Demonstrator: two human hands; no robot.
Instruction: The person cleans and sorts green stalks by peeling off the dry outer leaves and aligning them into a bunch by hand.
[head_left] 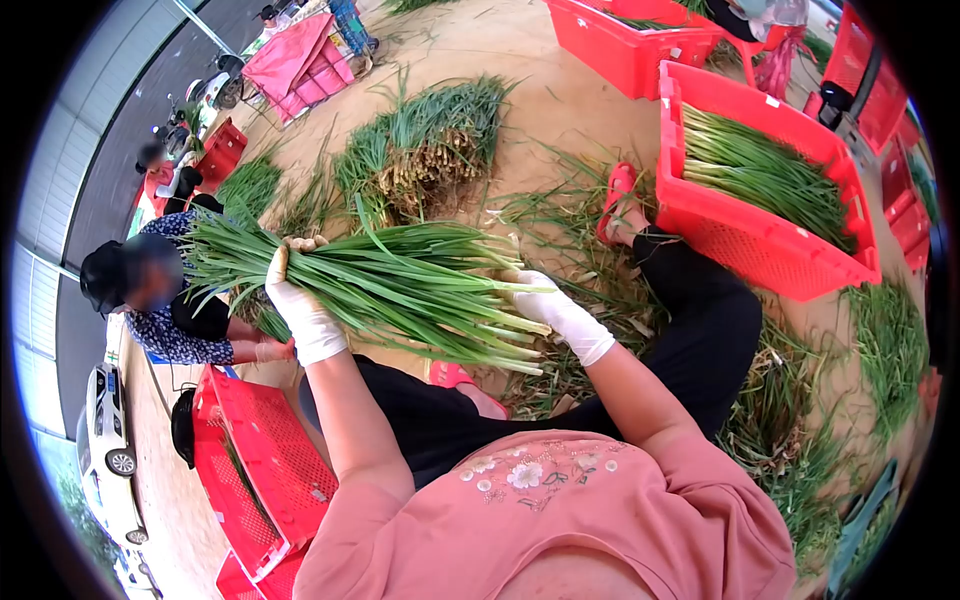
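Note:
A large bunch of chives (415,285) lies crosswise in front of my chest, its leaf tips to the left and its pale stem ends to the right. My left hand (300,310), in a white glove, is closed around the leafy part. At the stem end, my right hand (560,308), gloved in white too, is closed on the stems; some of its fingers are hidden behind them. A heap of chives (425,150) with brown root ends rests on the ground beyond the bunch.
To the right, a red crate (770,255) holds chives laid lengthwise. Another red crate (630,50) stands farther back. More red crates (265,460) are at my left. A co-worker in a patterned top (170,330) sits at the left. Loose leaves (590,370) litter the ground.

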